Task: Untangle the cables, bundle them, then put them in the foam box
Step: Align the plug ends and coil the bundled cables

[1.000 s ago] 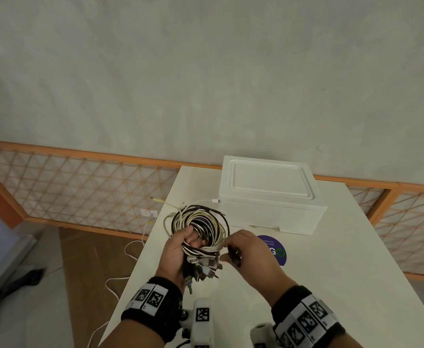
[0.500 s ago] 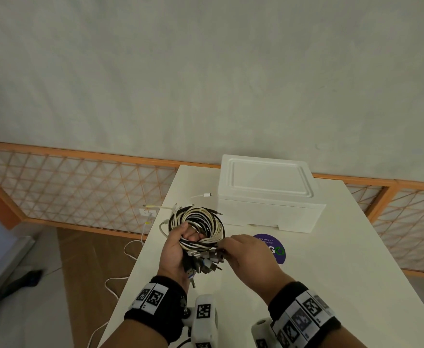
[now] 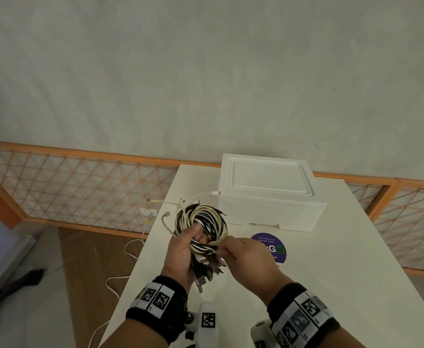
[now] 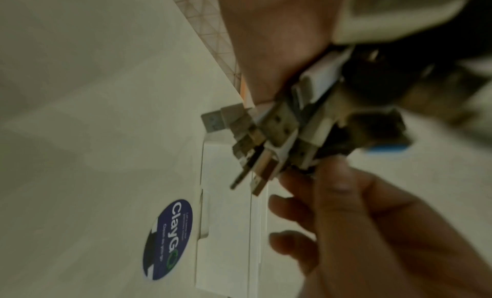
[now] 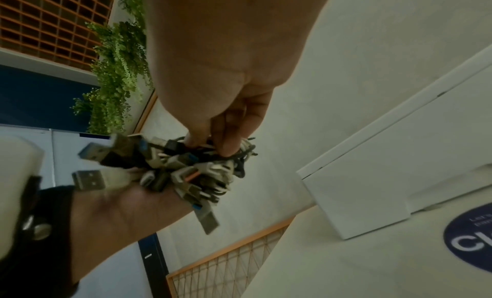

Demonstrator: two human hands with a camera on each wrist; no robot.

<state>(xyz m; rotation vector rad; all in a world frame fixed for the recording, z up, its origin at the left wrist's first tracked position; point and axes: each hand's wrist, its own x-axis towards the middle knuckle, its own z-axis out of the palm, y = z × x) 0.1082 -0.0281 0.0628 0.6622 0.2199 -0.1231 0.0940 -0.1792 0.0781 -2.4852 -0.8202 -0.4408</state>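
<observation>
Both forearms bare. Each wrist wore a black band (image 3: 155, 307) carrying white square-code tags (image 3: 308, 310); white camera housings (image 3: 207, 322) were mounted beneath, also tagged.

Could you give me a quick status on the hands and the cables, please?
Left hand grips the coiled cables. Right hand pinches the coil by the plugs. Foam box on the table, lid on; that needs opening first.

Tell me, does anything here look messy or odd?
Mostly tidy. A few loose cable ends stick out of the cable coil that the left hand grips, and the foam box is closed.
</observation>
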